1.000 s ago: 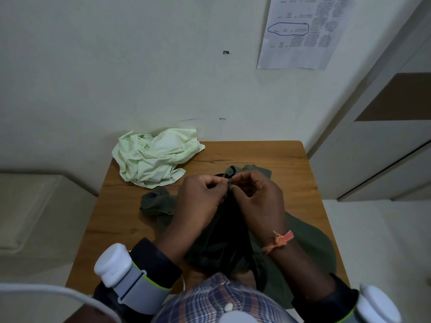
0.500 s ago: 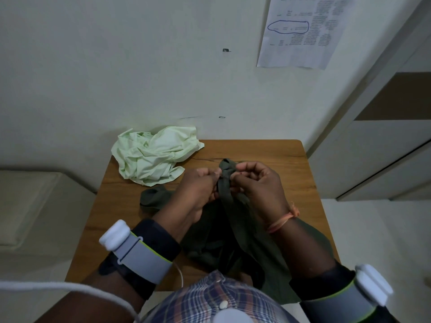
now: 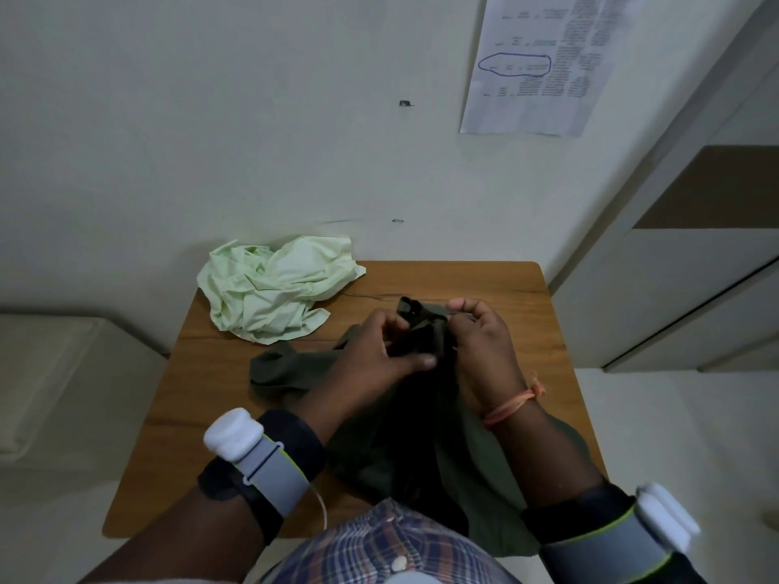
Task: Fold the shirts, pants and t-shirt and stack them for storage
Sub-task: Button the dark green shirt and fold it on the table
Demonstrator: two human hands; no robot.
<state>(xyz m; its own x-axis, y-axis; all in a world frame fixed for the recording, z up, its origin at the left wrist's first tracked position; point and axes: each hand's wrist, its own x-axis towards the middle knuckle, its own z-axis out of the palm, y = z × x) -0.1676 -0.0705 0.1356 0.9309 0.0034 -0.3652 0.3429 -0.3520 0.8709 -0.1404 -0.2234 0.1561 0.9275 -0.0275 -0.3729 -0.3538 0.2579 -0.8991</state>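
A dark olive-green garment (image 3: 404, 448) lies bunched over the near half of the wooden table (image 3: 497, 288) and hangs off its front edge. My left hand (image 3: 375, 351) and my right hand (image 3: 484, 351) are close together above the table's middle, and both pinch the garment's raised top end (image 3: 415, 314). A sleeve or leg of the garment (image 3: 282, 368) trails out to the left. A crumpled pale green garment (image 3: 274, 288) sits at the table's far left corner, apart from my hands.
The table stands against a white wall (image 3: 253, 120) with a printed paper sheet (image 3: 539, 65) taped up. A pale cupboard (image 3: 683, 267) is on the right, and a beige cushioned surface (image 3: 50, 373) on the left. Bare wood shows at the far right.
Both hands have shifted slightly right and lifted the dark garment's end. My right thumb and fingers now pinch higher on the fabric while my left hand spreads lower on it.
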